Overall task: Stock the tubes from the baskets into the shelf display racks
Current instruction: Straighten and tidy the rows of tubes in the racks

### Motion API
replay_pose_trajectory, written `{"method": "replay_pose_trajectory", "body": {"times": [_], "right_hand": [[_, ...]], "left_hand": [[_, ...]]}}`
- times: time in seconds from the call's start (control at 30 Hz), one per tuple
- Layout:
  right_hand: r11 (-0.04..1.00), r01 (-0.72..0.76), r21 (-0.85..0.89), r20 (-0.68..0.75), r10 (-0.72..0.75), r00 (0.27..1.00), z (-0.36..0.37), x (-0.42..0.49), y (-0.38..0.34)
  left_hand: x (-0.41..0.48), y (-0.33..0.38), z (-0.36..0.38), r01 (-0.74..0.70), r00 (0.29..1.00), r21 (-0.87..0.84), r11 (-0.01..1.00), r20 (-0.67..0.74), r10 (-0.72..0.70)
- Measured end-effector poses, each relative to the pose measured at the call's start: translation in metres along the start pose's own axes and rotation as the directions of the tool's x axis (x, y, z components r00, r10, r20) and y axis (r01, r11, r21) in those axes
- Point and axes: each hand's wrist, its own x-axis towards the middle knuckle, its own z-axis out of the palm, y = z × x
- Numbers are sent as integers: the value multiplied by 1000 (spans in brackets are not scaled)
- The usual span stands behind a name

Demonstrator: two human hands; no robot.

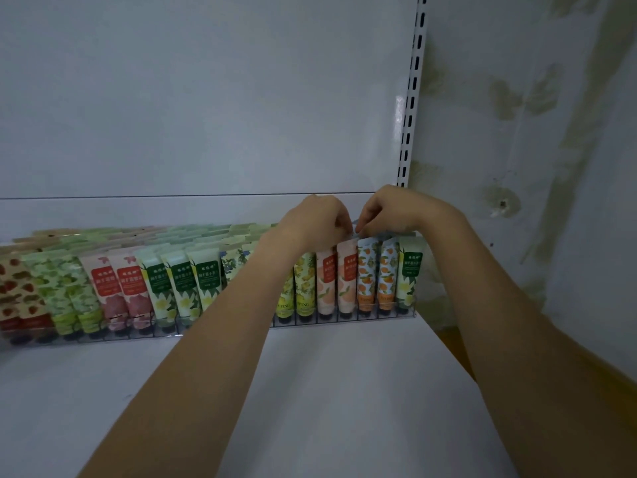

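A clear display rack stands along the back of the white shelf, filled with rows of upright patterned tubes. Both my hands reach over its right part. My left hand has its fingers curled down behind the peach tubes. My right hand is curled above the orange-fruit tubes, its fingertips pinching a thin tube edge between the two hands. What my left fingers hold is hidden behind the hand. Green-label tubes fill the rack's right end.
The white shelf board lies in front of the rack. A slotted upright runs up the back panel at the right, with a leaf-patterned wall beyond it. No basket is in view.
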Motion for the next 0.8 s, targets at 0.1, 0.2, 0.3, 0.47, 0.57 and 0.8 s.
{"method": "replay_pose_trajectory", "body": {"times": [0.1,0.2,0.3,0.47,0.57,0.8], "right_hand": [[1000,18,-4,-6,-18,1000,0,-1,0],[999,40,22,-27,-39,999,-2,-1,3],[999,42,10,8,-42,999,-1,0,4],[998,34,59,-55,-31,998,-10,0,11],[1000,1,24,-48,0,999,-20,-4,18],[996,-80,-30,38,81,996,-13,-3,18]], "left_hand": [[1,-3,-1,9,1000,-42,999,-3,-10],[3,-4,-1,7,1000,-62,998,-21,-8],[6,-3,0,-8,1000,-73,997,-16,6],[8,-5,-2,-14,1000,-84,996,7,15],[9,-7,-4,-30,999,-85,996,27,32],[12,-11,-5,-35,998,-129,991,53,42]]}}
